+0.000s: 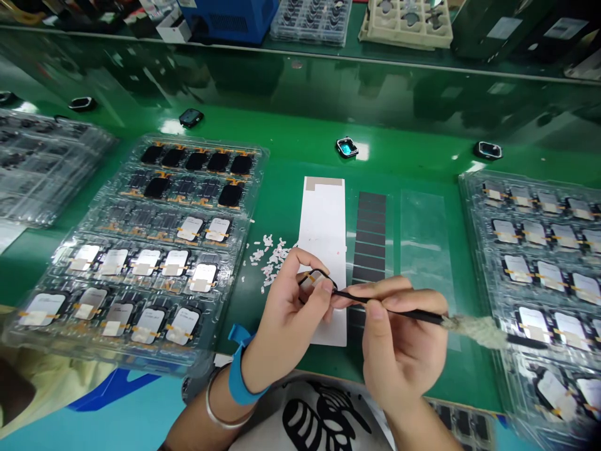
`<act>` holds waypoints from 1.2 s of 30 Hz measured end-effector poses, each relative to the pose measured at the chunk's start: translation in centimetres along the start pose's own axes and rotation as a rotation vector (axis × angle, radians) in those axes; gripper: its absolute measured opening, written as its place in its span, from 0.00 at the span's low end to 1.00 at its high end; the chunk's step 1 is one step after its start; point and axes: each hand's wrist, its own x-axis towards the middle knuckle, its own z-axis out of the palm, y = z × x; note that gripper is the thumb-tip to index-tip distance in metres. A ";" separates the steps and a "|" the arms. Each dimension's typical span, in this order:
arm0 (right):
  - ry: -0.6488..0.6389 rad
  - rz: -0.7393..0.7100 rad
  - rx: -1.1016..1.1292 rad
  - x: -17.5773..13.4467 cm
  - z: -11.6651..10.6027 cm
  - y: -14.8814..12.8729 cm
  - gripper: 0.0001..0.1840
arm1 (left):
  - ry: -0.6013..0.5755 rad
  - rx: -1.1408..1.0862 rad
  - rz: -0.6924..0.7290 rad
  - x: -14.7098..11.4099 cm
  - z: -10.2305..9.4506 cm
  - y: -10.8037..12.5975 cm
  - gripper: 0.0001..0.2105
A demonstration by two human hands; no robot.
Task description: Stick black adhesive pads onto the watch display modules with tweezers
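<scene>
Between the thumb and fingers of my left hand [295,307] is a small watch screen [312,280] with a dark rim, partly covered by the fingers. My right hand [404,338] grips a thin black tool, likely tweezers [413,313], with pale wrapping near its rear end. The tool's tip meets the edge of the screen beside my left thumb. Beneath both hands lies a white sheet [323,219] with a tan strip at its top. Small white scraps [270,257] are scattered to the left of it.
Clear trays of screens stand at left [178,275] and right [530,250]. A strip of black rectangles [370,235] and a clear film [425,238] lie right of the sheet. Watch cases, one central [347,147], line the back. A shelf [300,53] holds a blue box [230,22].
</scene>
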 end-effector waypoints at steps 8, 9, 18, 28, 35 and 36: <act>-0.022 -0.131 -0.062 -0.3 -0.3 -0.1 0.14 | -0.032 0.030 -0.052 0.1 0.0 1.0 0.07; -0.026 -0.131 -0.047 -0.3 -0.4 -0.1 0.13 | -0.047 0.019 -0.069 0.1 0.0 1.2 0.07; -0.094 -0.090 0.141 -0.2 -0.5 -0.2 0.14 | -0.127 -0.119 -0.166 0.3 -0.6 1.7 0.08; -0.105 0.022 0.225 0.2 -1.2 -0.8 0.10 | -0.097 -0.020 0.055 0.3 -0.6 1.0 0.08; -0.044 0.031 0.192 0.2 -1.5 -0.9 0.10 | -0.111 0.057 0.106 0.3 -0.7 0.4 0.08; -0.036 0.033 0.187 0.2 -1.5 -0.9 0.09 | -0.118 0.070 0.104 0.2 -0.7 0.3 0.08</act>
